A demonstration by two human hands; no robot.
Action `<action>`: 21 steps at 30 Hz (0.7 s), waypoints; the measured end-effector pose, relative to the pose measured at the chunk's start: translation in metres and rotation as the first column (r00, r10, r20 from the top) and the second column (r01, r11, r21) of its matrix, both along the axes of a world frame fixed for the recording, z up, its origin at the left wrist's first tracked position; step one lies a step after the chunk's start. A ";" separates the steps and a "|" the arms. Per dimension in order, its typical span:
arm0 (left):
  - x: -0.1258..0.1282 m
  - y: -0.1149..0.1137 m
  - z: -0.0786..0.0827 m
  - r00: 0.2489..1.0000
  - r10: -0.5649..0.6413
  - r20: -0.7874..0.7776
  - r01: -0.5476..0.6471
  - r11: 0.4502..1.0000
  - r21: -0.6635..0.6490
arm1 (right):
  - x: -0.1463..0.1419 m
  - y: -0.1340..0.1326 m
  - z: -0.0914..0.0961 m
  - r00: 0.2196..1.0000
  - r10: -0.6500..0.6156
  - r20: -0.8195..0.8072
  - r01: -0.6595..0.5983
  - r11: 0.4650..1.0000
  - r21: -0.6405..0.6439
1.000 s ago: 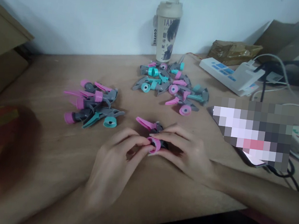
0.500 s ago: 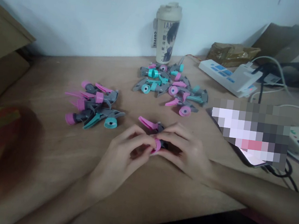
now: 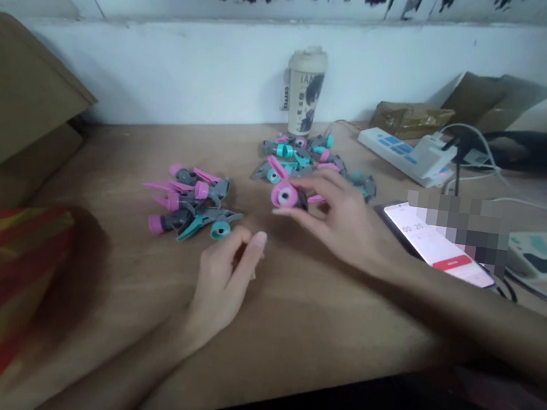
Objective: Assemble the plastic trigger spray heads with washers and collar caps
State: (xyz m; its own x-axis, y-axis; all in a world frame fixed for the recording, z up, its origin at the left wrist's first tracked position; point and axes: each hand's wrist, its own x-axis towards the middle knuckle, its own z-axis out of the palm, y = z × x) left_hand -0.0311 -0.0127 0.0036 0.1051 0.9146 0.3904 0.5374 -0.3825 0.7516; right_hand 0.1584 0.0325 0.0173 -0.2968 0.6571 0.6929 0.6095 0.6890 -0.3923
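My right hand (image 3: 336, 210) pinches a trigger spray head (image 3: 285, 194) between thumb and fingers, above the table. Its pink screw collar faces me, showing a white ring with a dark centre, and its pink trigger points up and left. Part of the grey body is hidden by the fingers. Lower and to the left, my left hand (image 3: 227, 283) is curled closed, thumb against the index finger, with nothing visible in it. Just beyond it lies a left pile of spray heads (image 3: 202, 190), grey with pink or teal parts. Another pile of spray heads (image 3: 302, 158) lies behind my right hand.
A lidded coffee cup (image 3: 305, 95) stands by the wall. On the right are a white power strip (image 3: 405, 156) with cables, a phone (image 3: 442, 244) with a lit screen, and a taped box (image 3: 410, 119). Cardboard (image 3: 21, 91) and red-yellow striped material (image 3: 7, 271) are at left.
My hands have separated. My right hand has lifted the spray head up and away, turning its collar toward me. My left hand has let go of the collar and curled. The view has tilted up.
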 end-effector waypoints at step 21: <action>0.003 0.008 -0.002 0.829 -0.335 -0.448 0.309 0.942 -0.132 | 0.061 0.055 -0.002 0.861 0.070 0.504 -0.063 0.998 -0.031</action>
